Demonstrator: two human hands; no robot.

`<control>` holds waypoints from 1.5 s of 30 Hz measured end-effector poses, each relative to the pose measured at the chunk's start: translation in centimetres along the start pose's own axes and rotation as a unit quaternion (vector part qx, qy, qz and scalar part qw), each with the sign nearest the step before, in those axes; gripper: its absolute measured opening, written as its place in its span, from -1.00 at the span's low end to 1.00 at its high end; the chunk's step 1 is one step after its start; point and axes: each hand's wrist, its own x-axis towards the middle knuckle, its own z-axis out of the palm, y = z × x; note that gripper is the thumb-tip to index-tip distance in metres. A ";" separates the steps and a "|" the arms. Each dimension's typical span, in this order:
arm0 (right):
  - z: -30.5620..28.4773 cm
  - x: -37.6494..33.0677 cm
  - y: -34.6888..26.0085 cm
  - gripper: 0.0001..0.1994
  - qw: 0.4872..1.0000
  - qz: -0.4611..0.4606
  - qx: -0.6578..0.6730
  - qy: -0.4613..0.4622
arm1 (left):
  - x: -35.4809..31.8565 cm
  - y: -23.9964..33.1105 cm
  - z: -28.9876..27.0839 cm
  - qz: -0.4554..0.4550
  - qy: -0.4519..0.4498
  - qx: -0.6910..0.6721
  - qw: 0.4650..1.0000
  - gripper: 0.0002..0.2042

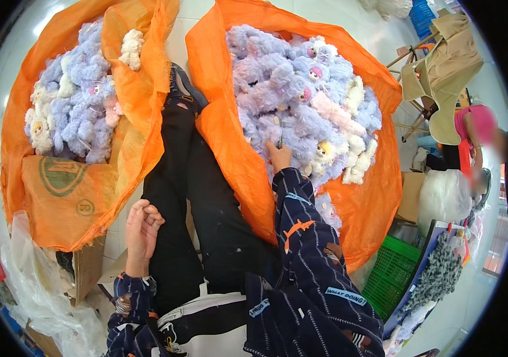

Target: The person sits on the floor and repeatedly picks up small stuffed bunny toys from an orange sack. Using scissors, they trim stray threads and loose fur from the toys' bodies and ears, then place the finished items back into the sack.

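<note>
My right hand (pixel 279 157) reaches into the right-hand orange sack, over the heap of lilac plush toys (pixel 266 89). Its fingers are closed on a small pointed metal tool (pixel 280 140), most of which the hand hides. Around it lie fluffy lilac toys, some with pink faces, and one with a yellow face (pixel 324 150) just to the right. My left hand (pixel 142 229) is beside my left thigh, palm turned up and fingers curled in, with nothing visible in them. It touches no toy.
Left of my legs stands another orange sack (pixel 57 196) with lilac and cream toys. The right sack's rim (pixel 379 208) spreads wide. At right are a green crate (pixel 391 273), a plastic bag (pixel 444 196), a cloth-draped stool (pixel 444 65) and another person (pixel 474 125).
</note>
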 end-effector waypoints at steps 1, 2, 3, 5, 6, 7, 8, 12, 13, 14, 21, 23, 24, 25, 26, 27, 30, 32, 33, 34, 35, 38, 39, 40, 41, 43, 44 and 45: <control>0.3 0.5 0.9 -0.66 0.999 -0.035 -0.026 0.019 | 0.1 0.1 0.0 0.001 -0.005 0.013 1.000 -0.80; 0.2 0.8 1.3 -0.67 0.995 -0.072 -0.058 0.036 | 0.0 -0.1 0.0 0.002 -0.008 0.021 1.000 -0.81; 0.0 1.1 1.8 -0.67 0.989 -0.109 -0.088 0.055 | -0.1 -0.2 0.0 0.003 -0.013 0.030 0.999 -0.81; -1.3 -0.4 1.3 -0.68 0.989 -0.111 -0.062 0.072 | -0.2 -0.4 -0.1 0.002 -0.016 0.073 0.997 -0.81; -2.4 -2.2 -0.7 -0.69 0.989 -0.116 -0.049 0.081 | -0.4 -0.5 0.0 0.002 -0.018 0.094 0.995 -0.81; -3.6 -4.2 -2.4 -0.72 0.987 -0.135 0.010 0.081 | -0.4 -0.6 0.3 0.001 -0.024 0.116 0.993 -0.81; -4.8 -6.5 -4.7 -0.75 0.988 -0.140 0.019 0.070 | -0.8 -0.9 0.8 -0.003 -0.020 0.153 0.988 -0.83; -7.9 -14.1 -11.9 -0.86 0.961 -0.235 0.124 0.077 | -2.2 -2.1 4.0 0.052 -0.111 0.305 0.944 -0.86; -8.1 -17.1 -14.7 -0.89 0.959 -0.221 0.165 0.058 | -2.9 -1.9 5.3 0.055 -0.136 0.345 0.927 -0.84; -8.4 -19.0 -15.6 -0.92 0.953 -0.240 0.181 0.038 | -3.4 -1.5 6.4 0.114 -0.174 0.403 0.891 -0.78; -5.6 -33.2 -15.9 -0.80 0.869 -0.488 0.029 -0.081 | -6.1 -0.9 11.1 0.431 -0.118 0.544 0.711 -0.26; -4.5 -36.3 -15.9 -0.70 0.838 -0.493 -0.035 -0.232 | -5.5 -3.7 7.1 0.342 -0.207 0.431 0.809 -0.40; -3.7 -37.3 -16.3 -0.71 0.824 -0.502 -0.056 -0.257 | -5.4 -4.3 5.9 0.291 -0.240 0.367 0.850 -0.47; -2.7 -37.6 -16.5 -0.75 0.805 -0.520 -0.065 -0.278 | -5.7 -4.0 3.6 0.238 -0.293 0.396 0.837 -0.53; -2.5 -37.7 -16.6 -0.78 0.790 -0.522 -0.066 -0.313 | -6.4 -2.8 2.0 0.187 -0.339 0.427 0.817 -0.57; -2.9 -37.7 -16.9 -0.81 0.779 -0.521 -0.068 -0.341 | -7.1 -1.5 2.6 0.157 -0.311 0.395 0.850 -0.58; -4.8 -36.5 -17.3 -0.92 0.870 -0.402 -0.075 -0.277 | -9.1 -0.6 2.4 0.003 -0.228 0.188 0.955 -0.61; -5.0 -34.1 -17.1 -0.83 0.912 -0.307 -0.058 -0.264 | -9.7 -0.8 1.6 -0.102 -0.166 0.127 0.973 -0.62; -5.0 -32.8 -16.2 -0.80 0.924 -0.264 -0.095 -0.261 | -9.8 -0.9 1.5 -0.153 -0.138 0.093 0.974 -0.62; -4.8 -31.7 -13.9 -0.80 0.928 -0.245 -0.102 -0.261 | -9.5 -1.6 1.3 -0.156 -0.126 0.117 0.973 -0.64; -4.7 -30.8 -12.0 -0.79 0.931 -0.230 -0.109 -0.262 | -9.5 -1.8 1.4 -0.149 -0.128 0.131 0.972 -0.65; -3.8 -31.9 -10.7 -0.81 0.939 -0.114 0.034 -0.323 | -10.0 -1.2 2.6 -0.133 -0.112 0.158 0.972 -0.64; -3.7 -32.1 -10.6 -0.82 0.932 -0.102 0.077 -0.339 | -10.1 -1.5 2.7 -0.121 -0.113 0.157 0.974 -0.64; -3.7 -32.1 -10.5 -0.82 0.928 -0.100 0.098 -0.345 | -10.2 -1.9 2.7 -0.109 -0.114 0.155 0.975 -0.64; -3.6 -32.0 -10.5 -0.82 0.924 -0.098 0.121 -0.350 | -10.2 -2.1 2.6 -0.096 -0.116 0.157 0.976 -0.64; -3.6 -32.1 -10.4 -0.83 0.920 -0.091 0.146 -0.351 | -10.3 -2.4 2.7 -0.092 -0.108 0.184 0.973 -0.65; -3.7 -32.1 -10.4 -0.84 0.922 -0.085 0.147 -0.348 | -10.4 -2.6 2.8 -0.090 -0.103 0.196 0.971 -0.66; -3.8 -32.2 -10.5 -0.84 0.924 -0.078 0.148 -0.345 | -10.4 -2.8 2.8 -0.088 -0.099 0.195 0.972 -0.64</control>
